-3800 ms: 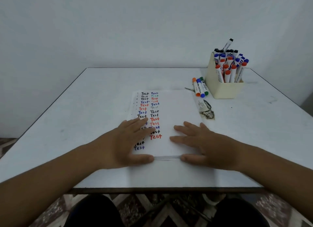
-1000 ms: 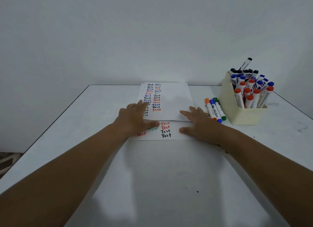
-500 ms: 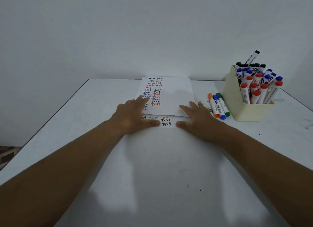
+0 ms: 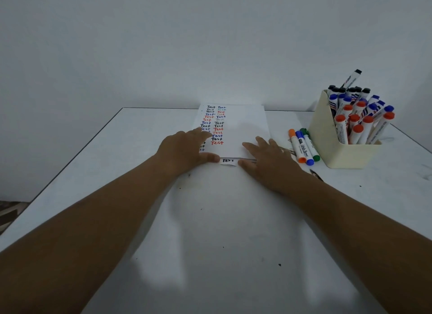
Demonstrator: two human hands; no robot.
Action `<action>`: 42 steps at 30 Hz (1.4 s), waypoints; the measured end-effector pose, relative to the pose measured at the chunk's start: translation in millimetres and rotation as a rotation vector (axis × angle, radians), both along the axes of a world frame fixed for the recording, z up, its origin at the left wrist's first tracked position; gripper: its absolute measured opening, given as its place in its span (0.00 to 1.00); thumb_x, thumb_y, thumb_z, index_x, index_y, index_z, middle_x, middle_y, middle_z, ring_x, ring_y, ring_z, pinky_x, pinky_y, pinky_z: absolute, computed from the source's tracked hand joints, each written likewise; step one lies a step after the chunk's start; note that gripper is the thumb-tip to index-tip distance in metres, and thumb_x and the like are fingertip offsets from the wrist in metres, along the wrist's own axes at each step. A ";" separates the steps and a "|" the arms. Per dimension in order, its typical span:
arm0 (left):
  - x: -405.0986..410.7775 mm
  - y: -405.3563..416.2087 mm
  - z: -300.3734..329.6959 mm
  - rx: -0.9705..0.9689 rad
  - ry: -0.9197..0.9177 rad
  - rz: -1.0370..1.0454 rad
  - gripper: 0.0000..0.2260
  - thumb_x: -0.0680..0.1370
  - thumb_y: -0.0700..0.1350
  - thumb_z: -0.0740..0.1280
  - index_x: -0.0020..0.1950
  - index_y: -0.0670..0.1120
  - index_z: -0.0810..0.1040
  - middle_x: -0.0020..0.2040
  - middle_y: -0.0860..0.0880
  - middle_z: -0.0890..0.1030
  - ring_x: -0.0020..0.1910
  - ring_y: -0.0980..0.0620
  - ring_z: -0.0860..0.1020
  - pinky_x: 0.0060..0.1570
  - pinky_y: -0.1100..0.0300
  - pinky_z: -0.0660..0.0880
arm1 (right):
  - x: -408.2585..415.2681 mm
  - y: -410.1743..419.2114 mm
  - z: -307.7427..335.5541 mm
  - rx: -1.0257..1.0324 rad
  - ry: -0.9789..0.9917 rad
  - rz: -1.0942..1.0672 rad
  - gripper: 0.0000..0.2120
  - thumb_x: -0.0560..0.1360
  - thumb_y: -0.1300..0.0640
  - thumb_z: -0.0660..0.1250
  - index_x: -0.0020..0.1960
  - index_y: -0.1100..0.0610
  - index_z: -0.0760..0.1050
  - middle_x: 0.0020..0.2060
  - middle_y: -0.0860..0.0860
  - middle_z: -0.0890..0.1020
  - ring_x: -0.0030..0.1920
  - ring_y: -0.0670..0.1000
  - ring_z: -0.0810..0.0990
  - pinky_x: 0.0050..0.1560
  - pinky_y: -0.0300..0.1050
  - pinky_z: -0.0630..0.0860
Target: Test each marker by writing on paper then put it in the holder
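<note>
The paper, folded over itself and covered in coloured "Test" words, lies at the far middle of the white table. The left hand and right hand press flat on its near edge, fingers straight, grasping nothing. Right of it lie three loose markers, beside the cream holder full of markers. A plain pale wall stands behind.

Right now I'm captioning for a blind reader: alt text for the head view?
Both hands, left hand and right hand, press flat on paper covered in "Test". Three markers lie beside a full holder.
</note>
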State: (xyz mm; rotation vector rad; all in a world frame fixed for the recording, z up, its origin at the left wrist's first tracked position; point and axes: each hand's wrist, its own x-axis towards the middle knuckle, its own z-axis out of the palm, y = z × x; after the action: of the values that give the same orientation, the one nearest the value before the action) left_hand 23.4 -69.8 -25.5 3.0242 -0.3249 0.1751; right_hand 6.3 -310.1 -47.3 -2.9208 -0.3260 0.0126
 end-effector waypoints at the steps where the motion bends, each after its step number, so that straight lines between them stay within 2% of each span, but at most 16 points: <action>1: -1.4 0.1 0.6 -0.006 -0.007 0.001 0.35 0.70 0.76 0.61 0.72 0.60 0.69 0.72 0.55 0.72 0.64 0.47 0.75 0.58 0.51 0.73 | 0.2 -0.3 0.2 -0.008 -0.007 0.008 0.29 0.81 0.34 0.51 0.79 0.42 0.56 0.80 0.50 0.56 0.80 0.57 0.53 0.76 0.67 0.54; 4: -5.5 3.1 -4.8 -0.039 -0.007 0.020 0.33 0.70 0.77 0.61 0.68 0.60 0.74 0.64 0.53 0.79 0.59 0.47 0.78 0.54 0.55 0.74 | 0.0 -2.7 3.1 -0.036 -0.003 0.034 0.28 0.82 0.34 0.50 0.79 0.42 0.58 0.78 0.50 0.60 0.77 0.56 0.58 0.74 0.65 0.58; 8: -8.3 8.2 -9.5 -0.146 -0.004 0.072 0.38 0.64 0.80 0.62 0.68 0.63 0.73 0.64 0.53 0.79 0.58 0.49 0.79 0.54 0.57 0.75 | -1.2 -7.6 7.8 -0.017 0.028 0.046 0.28 0.82 0.36 0.51 0.80 0.43 0.58 0.79 0.50 0.59 0.78 0.54 0.56 0.76 0.61 0.55; 14: -11.0 2.8 -2.4 -0.156 0.014 0.020 0.33 0.71 0.72 0.66 0.73 0.59 0.70 0.70 0.55 0.75 0.65 0.51 0.75 0.59 0.57 0.70 | 4.5 -12.8 9.7 0.054 0.049 0.016 0.27 0.82 0.37 0.55 0.79 0.43 0.60 0.81 0.50 0.58 0.80 0.54 0.55 0.77 0.55 0.54; 22: -8.9 -1.5 -1.1 -0.123 0.021 0.012 0.29 0.74 0.71 0.64 0.71 0.59 0.73 0.67 0.53 0.78 0.62 0.48 0.76 0.54 0.58 0.69 | 2.6 -11.9 11.5 0.071 0.045 0.014 0.27 0.82 0.37 0.55 0.79 0.43 0.62 0.80 0.51 0.60 0.79 0.55 0.56 0.77 0.53 0.55; 25: -13.9 -2.0 -1.4 -0.123 0.038 -0.002 0.26 0.76 0.70 0.63 0.70 0.59 0.74 0.70 0.56 0.76 0.61 0.51 0.77 0.57 0.59 0.71 | 1.5 -13.4 9.7 0.067 0.067 0.021 0.27 0.83 0.37 0.54 0.80 0.43 0.59 0.81 0.51 0.57 0.81 0.55 0.52 0.78 0.52 0.52; 29: -21.6 -2.6 -3.2 -0.112 0.028 -0.024 0.24 0.77 0.68 0.61 0.69 0.59 0.74 0.68 0.56 0.77 0.63 0.51 0.76 0.60 0.58 0.71 | -3.6 -15.1 5.9 0.067 0.054 0.021 0.28 0.82 0.35 0.53 0.79 0.42 0.59 0.81 0.50 0.57 0.81 0.54 0.52 0.78 0.52 0.53; 36: -37.3 -3.1 -6.2 -0.115 0.047 -0.006 0.24 0.77 0.69 0.61 0.69 0.60 0.74 0.66 0.52 0.78 0.62 0.49 0.76 0.59 0.58 0.70 | -23.6 -19.4 1.3 0.054 0.052 0.038 0.28 0.82 0.35 0.51 0.80 0.42 0.58 0.81 0.50 0.56 0.81 0.54 0.50 0.78 0.53 0.54; 42: -60.6 -8.4 -6.6 -0.128 0.031 -0.013 0.23 0.78 0.66 0.61 0.70 0.59 0.73 0.68 0.54 0.76 0.63 0.51 0.75 0.61 0.59 0.69 | -41.6 -24.1 -1.7 0.069 0.057 0.056 0.26 0.84 0.38 0.51 0.80 0.42 0.57 0.82 0.50 0.55 0.82 0.54 0.49 0.78 0.53 0.54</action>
State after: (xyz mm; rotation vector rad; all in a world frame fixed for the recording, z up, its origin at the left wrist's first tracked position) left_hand -37.3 -78.2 -32.1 2.8951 -0.3180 0.1426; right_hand -35.3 -334.2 -49.0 -2.8366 -0.3908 0.0906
